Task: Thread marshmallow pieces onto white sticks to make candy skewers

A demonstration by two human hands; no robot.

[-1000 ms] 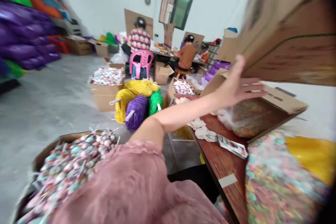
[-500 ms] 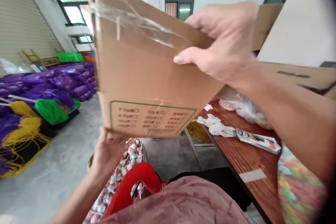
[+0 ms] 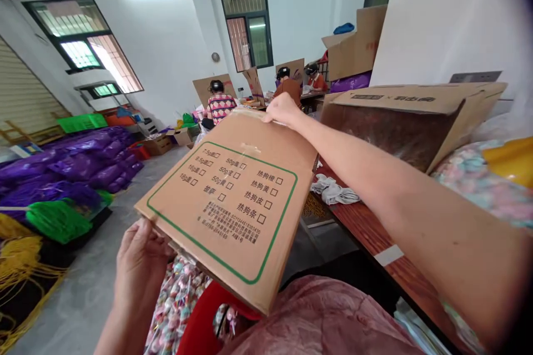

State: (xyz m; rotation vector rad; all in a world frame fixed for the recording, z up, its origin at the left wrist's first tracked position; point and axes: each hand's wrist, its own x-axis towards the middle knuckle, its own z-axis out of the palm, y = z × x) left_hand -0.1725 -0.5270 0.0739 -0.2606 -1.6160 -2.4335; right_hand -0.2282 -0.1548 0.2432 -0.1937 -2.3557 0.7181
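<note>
I hold a flattened brown cardboard box (image 3: 237, 199) with a green printed frame and checkbox text, tilted in front of me. My left hand (image 3: 139, 263) grips its near lower corner from underneath. My right hand (image 3: 282, 109) is closed on its far top edge, arm stretched across the frame. Below the box lies a heap of wrapped lollipops (image 3: 177, 302) and the back of a red plastic chair (image 3: 204, 321).
A wooden table (image 3: 362, 222) at my right carries an open carton (image 3: 412, 116), white cloths (image 3: 333, 191) and bags of coloured sweets (image 3: 478, 183). Purple sacks (image 3: 70, 161) and green and yellow string bundles (image 3: 54, 219) lie left. Other people (image 3: 219, 102) sit working at the back.
The box came down from upright at face height to a flatter tilt, printed side up. My right hand moved to its far edge. The view turned back toward the room.
</note>
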